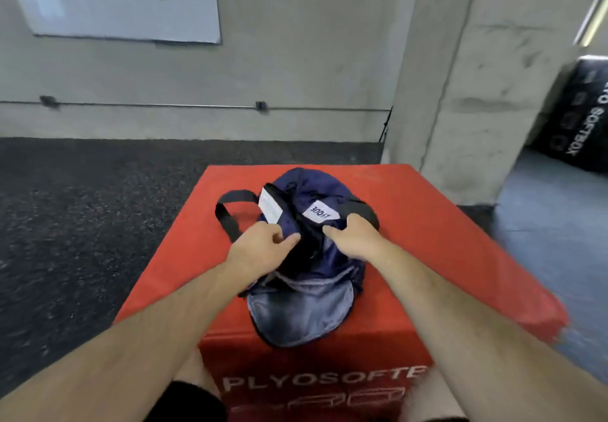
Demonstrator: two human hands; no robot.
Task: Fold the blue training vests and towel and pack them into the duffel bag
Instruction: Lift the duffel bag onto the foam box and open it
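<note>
A navy duffel bag (302, 303) lies end-on on top of the red soft plyo box (444, 240), with its grey mesh end pocket toward me. Its black carry strap (230, 214) loops out to the left. My left hand (260, 247) pinches the fabric on the left side of the bag's top opening. My right hand (355, 237) grips the right side of that opening, beside a white label. The blue vests and the towel are not visible; the bag's inside is hidden.
The red box's front edge is close to my legs. Dark rubber flooring (82, 224) lies to the left. A concrete pillar (477, 92) rises behind the box on the right, and a black soft box (579, 115) stands farther right. A whiteboard (125, 0) hangs on the wall.
</note>
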